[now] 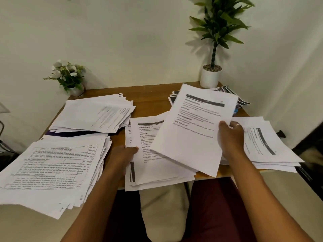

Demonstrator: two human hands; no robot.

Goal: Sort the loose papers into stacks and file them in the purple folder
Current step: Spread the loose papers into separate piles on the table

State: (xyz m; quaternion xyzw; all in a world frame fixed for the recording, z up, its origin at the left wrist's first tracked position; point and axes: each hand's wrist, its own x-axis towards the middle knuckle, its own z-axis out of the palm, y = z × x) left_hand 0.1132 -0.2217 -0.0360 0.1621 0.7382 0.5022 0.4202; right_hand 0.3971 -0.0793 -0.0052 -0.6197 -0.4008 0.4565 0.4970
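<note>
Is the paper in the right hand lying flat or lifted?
Lifted. The right hand grips the paper at its right edge, and it tilts above the middle stack.

Five piles of white printed paper (52,163): two left of the left grip (122,156), one under it, two beside the right grip (230,135), which holds one bunch of white printed sheets (190,130). Two green plants in white pots (212,75).
</note>
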